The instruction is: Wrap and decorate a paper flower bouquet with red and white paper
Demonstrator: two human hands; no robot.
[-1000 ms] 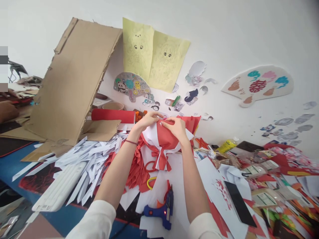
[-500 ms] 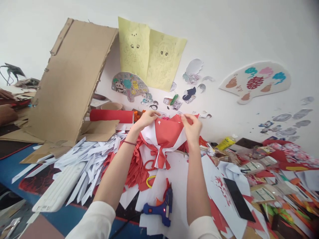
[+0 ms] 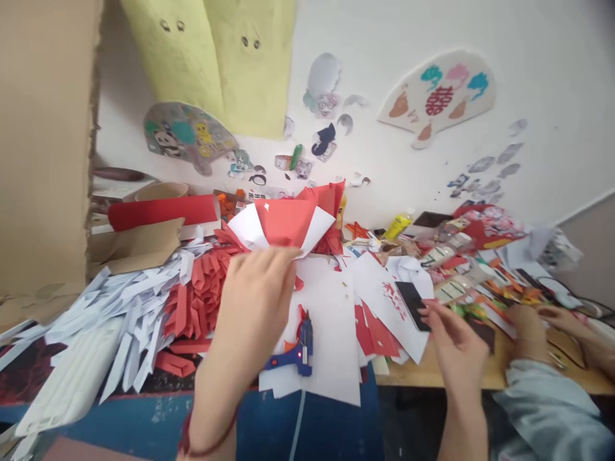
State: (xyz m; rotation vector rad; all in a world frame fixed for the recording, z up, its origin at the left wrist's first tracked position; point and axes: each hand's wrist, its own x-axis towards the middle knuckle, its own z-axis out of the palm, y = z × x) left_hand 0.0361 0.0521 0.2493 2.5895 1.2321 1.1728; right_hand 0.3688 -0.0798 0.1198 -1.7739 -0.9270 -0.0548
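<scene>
My left hand (image 3: pixel 259 288) is closed around the lower part of a red and white paper wrap (image 3: pixel 287 221), whose flared top stands above my fingers. The gathered neck is hidden behind that hand. To the right, my right hand (image 3: pixel 454 339) has its thumb and fingers drawn together at the edge of a black phone (image 3: pixel 412 306). Whether they touch the phone or pinch something small cannot be made out. A blue glue gun (image 3: pixel 302 351) with a lit red light lies on white paper (image 3: pixel 327 320) between my arms.
Folded red paper pieces (image 3: pixel 204 288) and white strips (image 3: pixel 139 288) are heaped at left beside a white keyboard (image 3: pixel 79 368). A cardboard panel (image 3: pixel 45 147) stands far left. Another person's hands (image 3: pixel 533 323) are among packets at right. A yellow bottle (image 3: pixel 398 225) lies near the wall.
My right hand has left the wrap's upper edge and moved right to the phone. My left hand has shifted from the top edge to lower on the wrap. The view has turned right.
</scene>
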